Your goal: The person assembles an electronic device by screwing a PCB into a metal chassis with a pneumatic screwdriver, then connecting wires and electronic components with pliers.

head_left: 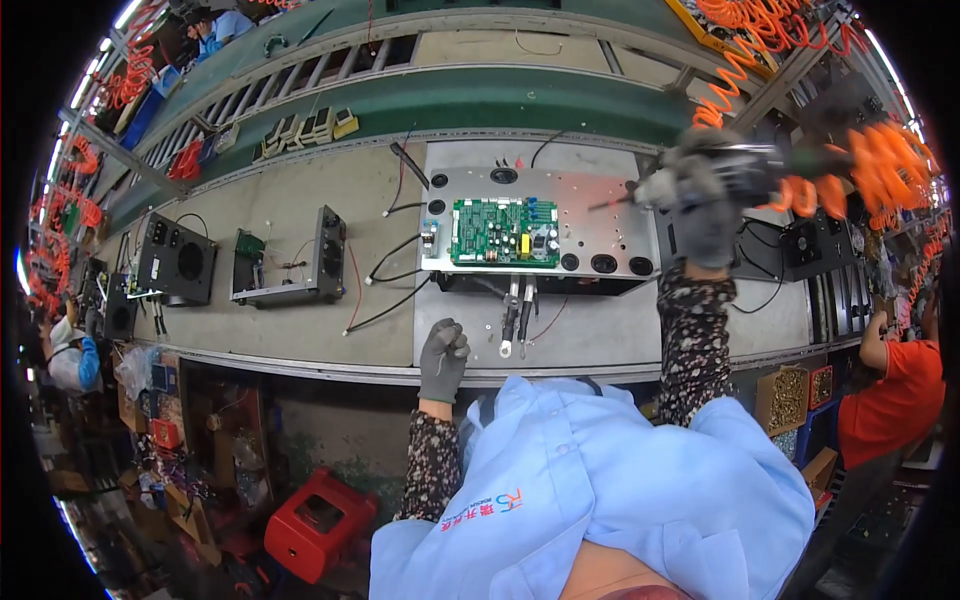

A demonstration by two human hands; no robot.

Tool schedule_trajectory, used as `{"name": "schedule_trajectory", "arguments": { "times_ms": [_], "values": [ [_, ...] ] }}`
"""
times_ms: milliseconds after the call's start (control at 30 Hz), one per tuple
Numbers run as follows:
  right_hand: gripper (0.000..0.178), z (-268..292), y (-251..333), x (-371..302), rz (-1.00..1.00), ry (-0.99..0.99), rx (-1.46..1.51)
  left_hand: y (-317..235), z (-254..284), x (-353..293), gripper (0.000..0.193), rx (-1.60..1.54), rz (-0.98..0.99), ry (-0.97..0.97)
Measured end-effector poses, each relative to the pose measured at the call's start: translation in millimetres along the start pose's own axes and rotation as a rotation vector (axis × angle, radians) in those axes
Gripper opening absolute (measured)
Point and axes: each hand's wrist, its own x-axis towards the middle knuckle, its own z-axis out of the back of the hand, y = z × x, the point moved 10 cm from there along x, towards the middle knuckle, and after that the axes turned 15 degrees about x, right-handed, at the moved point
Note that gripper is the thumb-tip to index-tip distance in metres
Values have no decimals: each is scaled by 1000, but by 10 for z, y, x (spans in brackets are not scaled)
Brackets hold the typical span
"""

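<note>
Chassis (pixel 600 225), silver, one: lying on the table (pixel 385 325) ahead of the person, its long axis running left to right, its top carrying a green board (pixel 505 232). Right hand (pixel 703 200), gloved, blurring: wrapping around a driver (pixel 752 172) at the chassis's right end, being the nearer of the two hands. Driver, one: pointing its bit leftward over the chassis top, right of the board; whether the bit is touching metal, cannot tell. Hose (pixel 885 175), orange, coiled: showing at the driver's right. Left hand (pixel 443 355), gloved: curling its fingers inward near the table's front edge, the chassis lying beyond it and to its right; whether the fingers are pinching anything small, cannot tell. Cables (pixel 511 315), lugged: coming out from the chassis's near side, ending right of the left hand.
</note>
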Motion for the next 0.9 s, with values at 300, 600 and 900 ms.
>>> {"name": "schedule_trajectory", "arguments": {
  "times_ms": [300,600,900],
  "values": [
    [28,-209,744,-330,231,256,144,-88,-1559,31,28,204,110,340],
    [29,34,863,-682,326,187,158,319,-2524,290,34,-179,344,562],
    [30,61,661,-661,212,216,240,240,-2699,143,28,-200,280,552]
  ]
}}
